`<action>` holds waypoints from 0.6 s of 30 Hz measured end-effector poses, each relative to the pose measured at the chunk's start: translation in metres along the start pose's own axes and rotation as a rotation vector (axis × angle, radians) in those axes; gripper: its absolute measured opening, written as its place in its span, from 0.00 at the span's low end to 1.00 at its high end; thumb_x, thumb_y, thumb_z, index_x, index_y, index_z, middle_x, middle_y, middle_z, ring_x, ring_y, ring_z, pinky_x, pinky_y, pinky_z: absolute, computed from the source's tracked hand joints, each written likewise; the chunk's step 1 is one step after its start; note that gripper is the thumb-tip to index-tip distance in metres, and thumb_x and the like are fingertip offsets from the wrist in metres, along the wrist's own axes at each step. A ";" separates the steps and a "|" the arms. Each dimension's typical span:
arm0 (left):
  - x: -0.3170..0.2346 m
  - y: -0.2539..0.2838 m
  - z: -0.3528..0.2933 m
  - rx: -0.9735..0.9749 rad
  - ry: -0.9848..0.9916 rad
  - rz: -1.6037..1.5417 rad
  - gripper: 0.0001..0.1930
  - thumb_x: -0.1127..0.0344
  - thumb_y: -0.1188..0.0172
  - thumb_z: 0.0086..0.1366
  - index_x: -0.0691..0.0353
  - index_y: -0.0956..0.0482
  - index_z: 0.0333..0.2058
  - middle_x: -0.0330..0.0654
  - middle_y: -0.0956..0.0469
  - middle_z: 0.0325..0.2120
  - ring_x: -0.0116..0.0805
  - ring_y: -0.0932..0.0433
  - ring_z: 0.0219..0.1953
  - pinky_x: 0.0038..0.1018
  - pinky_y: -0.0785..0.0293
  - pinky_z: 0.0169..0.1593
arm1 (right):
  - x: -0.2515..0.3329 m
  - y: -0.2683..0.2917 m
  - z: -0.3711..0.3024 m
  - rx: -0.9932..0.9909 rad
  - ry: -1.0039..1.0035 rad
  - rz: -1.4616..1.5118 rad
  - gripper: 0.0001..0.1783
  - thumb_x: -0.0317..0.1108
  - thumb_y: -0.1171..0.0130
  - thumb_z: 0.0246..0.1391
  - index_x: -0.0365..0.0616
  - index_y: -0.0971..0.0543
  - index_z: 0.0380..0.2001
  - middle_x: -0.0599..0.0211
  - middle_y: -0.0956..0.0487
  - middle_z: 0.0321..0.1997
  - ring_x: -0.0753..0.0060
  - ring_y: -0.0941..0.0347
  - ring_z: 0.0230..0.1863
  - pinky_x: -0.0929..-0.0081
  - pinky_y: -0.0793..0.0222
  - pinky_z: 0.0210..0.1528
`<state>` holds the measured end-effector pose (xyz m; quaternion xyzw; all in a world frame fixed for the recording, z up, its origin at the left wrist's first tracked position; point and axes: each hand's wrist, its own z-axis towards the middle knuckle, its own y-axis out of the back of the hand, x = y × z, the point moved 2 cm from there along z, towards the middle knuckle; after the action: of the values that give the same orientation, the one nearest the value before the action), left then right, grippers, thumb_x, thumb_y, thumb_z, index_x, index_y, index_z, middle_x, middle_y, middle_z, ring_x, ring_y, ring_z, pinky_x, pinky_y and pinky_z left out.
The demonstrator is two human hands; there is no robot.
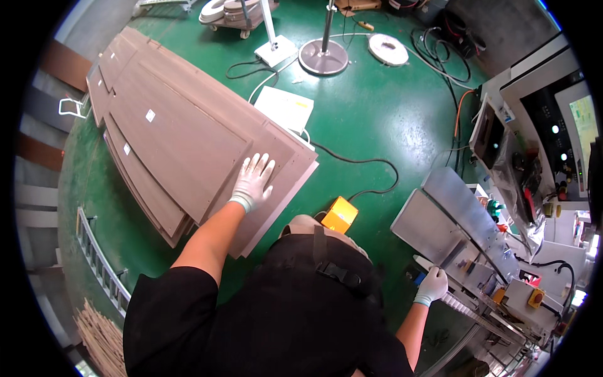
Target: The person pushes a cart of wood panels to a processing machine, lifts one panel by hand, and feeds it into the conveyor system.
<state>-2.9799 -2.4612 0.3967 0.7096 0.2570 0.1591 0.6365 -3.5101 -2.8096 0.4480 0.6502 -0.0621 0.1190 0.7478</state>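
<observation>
My left hand, in a white glove, lies with fingers spread on a stack of large flat brown panels. The panels overlap unevenly, and a few carry small white labels. My right hand, gloved too, is closed at the near end of a machine with grey metal plates. Beside its fingers shows a small blue part; what the fingers hold, if anything, is hidden.
An orange-yellow box with a black cable sits on the green floor by my feet. Beyond the panels stand a white box and a round-based post. A ladder lies at left; a control screen is at right.
</observation>
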 end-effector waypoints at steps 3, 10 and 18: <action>0.003 0.003 -0.002 0.010 -0.006 0.021 0.42 0.53 0.36 0.64 0.61 0.40 0.73 0.58 0.46 0.75 0.61 0.50 0.78 0.56 0.57 0.79 | 0.006 -0.001 -0.001 0.016 -0.035 -0.002 0.20 0.43 0.40 0.54 0.38 0.21 0.17 0.50 0.22 0.19 0.46 0.27 0.22 0.51 0.34 0.31; 0.012 0.032 0.042 0.047 -0.120 0.090 0.45 0.44 0.39 0.67 0.62 0.43 0.74 0.55 0.46 0.76 0.57 0.52 0.79 0.51 0.59 0.80 | 0.004 -0.001 0.003 0.104 -0.041 -0.026 0.18 0.44 0.41 0.55 0.42 0.13 0.24 0.53 0.16 0.26 0.48 0.21 0.27 0.54 0.29 0.35; -0.015 0.010 0.042 -0.089 -0.013 0.106 0.39 0.51 0.41 0.69 0.64 0.40 0.72 0.54 0.42 0.74 0.54 0.47 0.77 0.50 0.54 0.79 | -0.009 -0.003 0.002 0.152 -0.033 -0.078 0.21 0.50 0.46 0.60 0.48 0.12 0.28 0.55 0.14 0.30 0.49 0.18 0.32 0.54 0.26 0.38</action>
<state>-2.9675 -2.5049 0.4024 0.6941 0.2075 0.1996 0.6598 -3.5182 -2.8131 0.4428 0.7088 -0.0401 0.0835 0.6993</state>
